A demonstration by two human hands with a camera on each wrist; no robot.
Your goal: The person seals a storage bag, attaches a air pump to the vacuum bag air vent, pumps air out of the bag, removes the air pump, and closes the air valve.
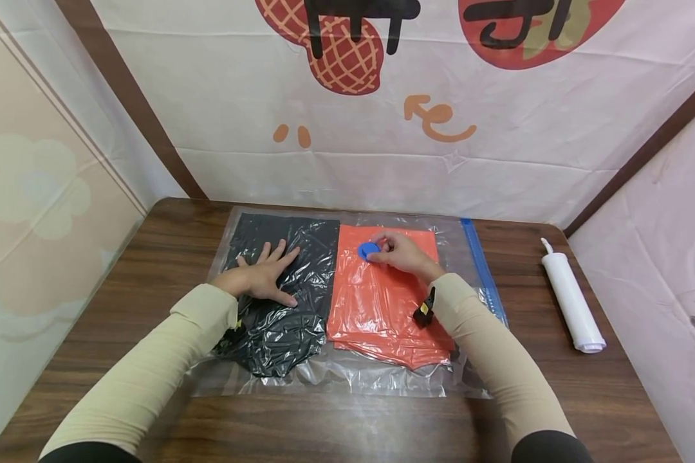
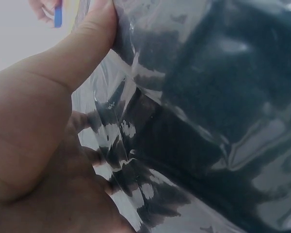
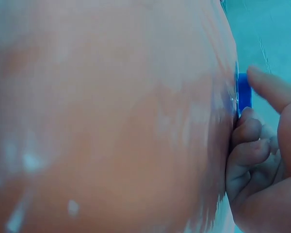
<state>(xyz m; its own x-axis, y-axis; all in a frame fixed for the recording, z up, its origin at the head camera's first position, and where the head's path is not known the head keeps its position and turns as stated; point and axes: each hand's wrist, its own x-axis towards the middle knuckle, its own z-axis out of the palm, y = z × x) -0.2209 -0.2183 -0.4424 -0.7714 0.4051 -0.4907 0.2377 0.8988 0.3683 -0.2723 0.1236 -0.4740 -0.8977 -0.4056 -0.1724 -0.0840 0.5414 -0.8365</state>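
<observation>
A clear vacuum storage bag [image 1: 382,381] lies flat, with folded black clothing [image 1: 318,257] on its left side and folded orange-red clothing [image 1: 382,315] on its right. My left hand [image 1: 263,273] rests on the bag over the black clothing, fingers spread. In the left wrist view its thumb [image 2: 82,46] lies along the shiny plastic. Over the orange part, my right hand [image 1: 402,252] pinches the round blue valve cap [image 1: 367,251] between thumb and fingers. The right wrist view shows the blue cap [image 3: 244,94] edge-on at the bag's surface, its far side hidden.
A blue zip strip [image 1: 483,267] runs down the bag's right edge. On the brown wooden table [image 1: 347,431], a white hand pump [image 1: 573,302] with a thin nozzle lies to the right. Printed fabric walls [image 1: 347,173] enclose the table at the back and sides.
</observation>
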